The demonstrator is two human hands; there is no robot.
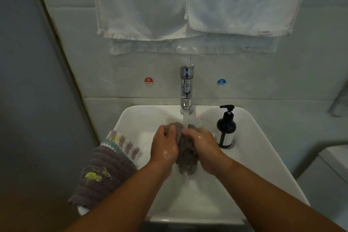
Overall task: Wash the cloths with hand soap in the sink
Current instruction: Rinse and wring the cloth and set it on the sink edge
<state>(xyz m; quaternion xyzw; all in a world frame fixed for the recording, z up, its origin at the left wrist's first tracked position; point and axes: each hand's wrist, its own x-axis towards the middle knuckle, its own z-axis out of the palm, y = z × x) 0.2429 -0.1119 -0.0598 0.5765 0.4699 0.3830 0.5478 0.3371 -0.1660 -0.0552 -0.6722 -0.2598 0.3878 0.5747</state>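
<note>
A wet grey cloth (186, 158) hangs bunched over the white sink (250, 149), under running water from the chrome faucet (186, 88). My left hand (164, 147) grips the cloth's left side and my right hand (204, 149) grips its right side, both wet with some suds. A dark purple striped cloth (105, 171) with a pastel edge and yellow marks is draped over the sink's left rim. A dark pump bottle of hand soap (226, 128) stands on the sink's right rim.
Two white towels (188, 2) hang on the wall above the faucet. Red HOT (148, 81) and blue COLD (221, 82) stickers flank it. A grey wall stands at the left, and a white fixture (333, 165) at the lower right.
</note>
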